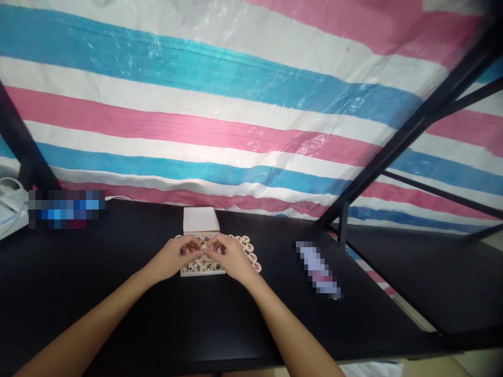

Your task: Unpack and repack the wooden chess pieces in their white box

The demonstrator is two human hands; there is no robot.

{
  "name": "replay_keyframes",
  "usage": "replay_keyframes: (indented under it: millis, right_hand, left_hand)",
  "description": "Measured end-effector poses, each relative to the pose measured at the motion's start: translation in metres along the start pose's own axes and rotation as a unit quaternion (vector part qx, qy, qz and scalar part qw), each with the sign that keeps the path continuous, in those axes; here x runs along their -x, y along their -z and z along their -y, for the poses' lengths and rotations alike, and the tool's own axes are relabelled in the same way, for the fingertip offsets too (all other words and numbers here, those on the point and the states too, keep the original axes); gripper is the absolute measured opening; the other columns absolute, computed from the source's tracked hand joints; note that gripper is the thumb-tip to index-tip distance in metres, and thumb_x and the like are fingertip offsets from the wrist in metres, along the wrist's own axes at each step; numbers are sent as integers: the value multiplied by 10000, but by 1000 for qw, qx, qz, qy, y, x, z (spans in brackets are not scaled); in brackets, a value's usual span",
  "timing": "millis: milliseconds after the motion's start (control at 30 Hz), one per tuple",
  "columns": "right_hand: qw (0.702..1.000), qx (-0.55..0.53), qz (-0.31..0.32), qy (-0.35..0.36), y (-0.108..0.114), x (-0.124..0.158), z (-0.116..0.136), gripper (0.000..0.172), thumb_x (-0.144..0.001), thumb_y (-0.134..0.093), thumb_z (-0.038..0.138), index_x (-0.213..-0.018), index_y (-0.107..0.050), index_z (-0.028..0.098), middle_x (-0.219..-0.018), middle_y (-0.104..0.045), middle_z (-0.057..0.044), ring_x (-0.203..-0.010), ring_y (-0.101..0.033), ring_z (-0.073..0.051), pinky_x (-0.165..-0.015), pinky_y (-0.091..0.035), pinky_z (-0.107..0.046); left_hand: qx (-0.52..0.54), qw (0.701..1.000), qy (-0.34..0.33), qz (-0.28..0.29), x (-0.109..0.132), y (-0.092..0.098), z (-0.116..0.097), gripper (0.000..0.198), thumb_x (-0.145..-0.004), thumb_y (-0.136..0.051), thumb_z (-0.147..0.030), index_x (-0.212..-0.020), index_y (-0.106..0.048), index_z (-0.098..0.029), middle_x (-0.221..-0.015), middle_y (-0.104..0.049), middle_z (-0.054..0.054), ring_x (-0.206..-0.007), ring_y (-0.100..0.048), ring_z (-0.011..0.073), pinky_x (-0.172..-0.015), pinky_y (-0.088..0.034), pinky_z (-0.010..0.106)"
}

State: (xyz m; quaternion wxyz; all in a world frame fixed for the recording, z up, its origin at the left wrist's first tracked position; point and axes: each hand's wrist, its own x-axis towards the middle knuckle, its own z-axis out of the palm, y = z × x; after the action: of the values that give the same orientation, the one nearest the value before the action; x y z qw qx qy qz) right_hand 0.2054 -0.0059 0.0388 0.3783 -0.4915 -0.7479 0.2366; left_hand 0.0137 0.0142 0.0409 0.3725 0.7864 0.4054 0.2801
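A small white box (196, 273) with its lid (201, 219) raised at the back sits on the black table. Round pale xiangqi pieces with black characters lie in rows inside it, such as the front piece (208, 266). Over the box, my left hand (178, 255) and my right hand (228, 254) meet with bent fingers and thumbs. Between their fingertips is a pale xiangqi piece (204, 246), partly covered by the fingers. Red-marked xiangqi pieces (252, 257) lie beside the box, to the right of my right hand.
The black table (118, 324) carries a blurred-out flat object (319, 269) at the right and a blurred blue item (68, 209) at the far left, near a white device with a cable (11, 204). Black metal posts and a striped plastic sheet (220, 136) stand behind.
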Motion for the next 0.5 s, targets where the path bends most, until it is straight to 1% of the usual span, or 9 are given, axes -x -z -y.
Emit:
replay_keyframes:
  millis: [100, 133, 200, 267, 300, 367, 433, 500]
  right_hand:
    - [999, -20, 1, -25, -7, 0, 1, 173, -820, -637, 367, -797, -641, 196, -668, -615, 25, -584, -518, -114, -565, -395, -220]
    - [999, -26, 8, -26, -7, 1, 1, 170, -831, -627, 364, -807, -647, 197, -678, -623, 26, -576, -516, -110, -564, -396, -218]
    - [1000, -14, 23, -7, -5, 1, 1, 147, -857, -605, 336, -827, -658, 202, -724, -647, 21, -609, -538, -111, -614, -413, -222]
    - [999, 34, 21, 23, 0, 1, -1, 114, -873, -589, 283, -844, -664, 201, -792, -662, 2, -712, -571, -128, -708, -426, -242]
    - [997, 62, 16, 33, 3, 1, -3, 102, -875, -585, 260, -857, -665, 199, -824, -661, -11, -767, -576, -140, -748, -425, -255]
    - [993, 107, 16, 44, 8, 1, -8, 98, -878, -575, 231, -879, -664, 192, -870, -652, -33, -827, -571, -155, -787, -420, -273]
    - [989, 134, 35, 43, 10, 2, -13, 109, -882, -568, 232, -891, -669, 193, -872, -642, -36, -817, -563, -158, -785, -421, -279]
    - [986, 152, 55, 40, 11, 2, -15, 111, -874, -583, 243, -907, -679, 198, -857, -638, -34, -813, -559, -163, -775, -422, -281]
  left_hand:
    - [96, 995, 24, 3, -2, 2, 2, 297, -763, -623, -466, -843, -616, -180, -800, -651, 17, -706, -599, 161, -638, -471, 268]
    - [111, 993, 29, 15, -3, 5, 3, 298, -759, -625, -469, -827, -612, -179, -783, -647, 14, -717, -604, 166, -653, -474, 274]
    - [109, 993, 36, 36, -4, 16, 5, 298, -755, -620, -475, -791, -604, -180, -741, -639, 4, -720, -604, 170, -678, -472, 285]
    - [76, 996, 43, 33, -4, 32, 11, 303, -749, -612, -486, -776, -592, -185, -723, -635, -5, -718, -597, 171, -688, -460, 285]
    - [51, 997, 49, 22, -4, 40, 16, 305, -750, -603, -492, -775, -589, -188, -716, -631, -10, -712, -592, 168, -684, -450, 279]
    - [-13, 998, 68, 12, -2, 54, 27, 300, -753, -586, -496, -758, -581, -196, -680, -616, -23, -676, -575, 161, -641, -425, 260]
    - [-68, 992, 96, 32, -1, 62, 38, 288, -752, -575, -489, -737, -581, -202, -661, -613, -27, -660, -571, 162, -606, -400, 247]
    - [-106, 986, 116, 52, 0, 64, 45, 277, -753, -562, -481, -713, -578, -207, -633, -603, -30, -638, -565, 162, -572, -375, 240]
